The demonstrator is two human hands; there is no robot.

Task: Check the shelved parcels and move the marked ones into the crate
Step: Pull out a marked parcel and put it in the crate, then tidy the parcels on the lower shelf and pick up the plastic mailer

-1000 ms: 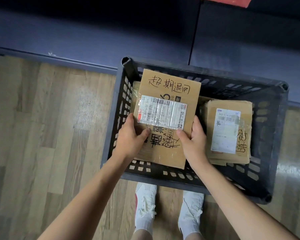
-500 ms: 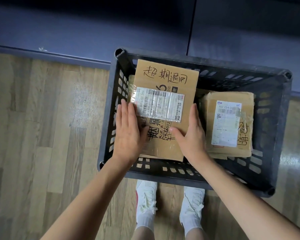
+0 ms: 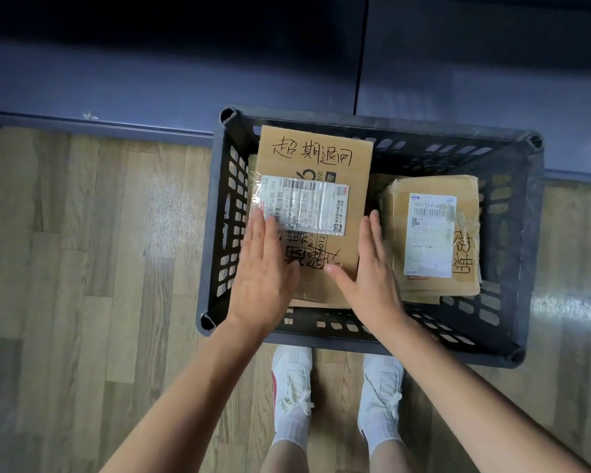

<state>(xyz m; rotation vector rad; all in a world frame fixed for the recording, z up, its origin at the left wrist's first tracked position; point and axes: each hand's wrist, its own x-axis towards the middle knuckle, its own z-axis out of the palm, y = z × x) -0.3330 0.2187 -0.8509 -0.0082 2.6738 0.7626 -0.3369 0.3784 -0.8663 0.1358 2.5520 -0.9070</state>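
A black slotted plastic crate (image 3: 522, 254) stands on the wooden floor in front of me. In its left half lies a brown cardboard parcel (image 3: 338, 165) with handwritten black characters and a white shipping label. My left hand (image 3: 265, 268) lies flat with straight fingers over the parcel's near left corner. My right hand (image 3: 369, 268) is flat too, over its near right edge. Whether the palms touch the cardboard is not clear. A second marked parcel (image 3: 434, 233) with a white label lies in the crate's right half, on other flat parcels.
A dark blue shelf base (image 3: 151, 90) runs across the far side, right behind the crate. Wooden floor (image 3: 82, 268) stretches to the left. My two white shoes (image 3: 338, 387) stand just in front of the crate's near wall.
Both hands gripped the parcel's near edge a second ago. They have let go and flattened out, fingers straight. The parcel now lies lower in the crate.
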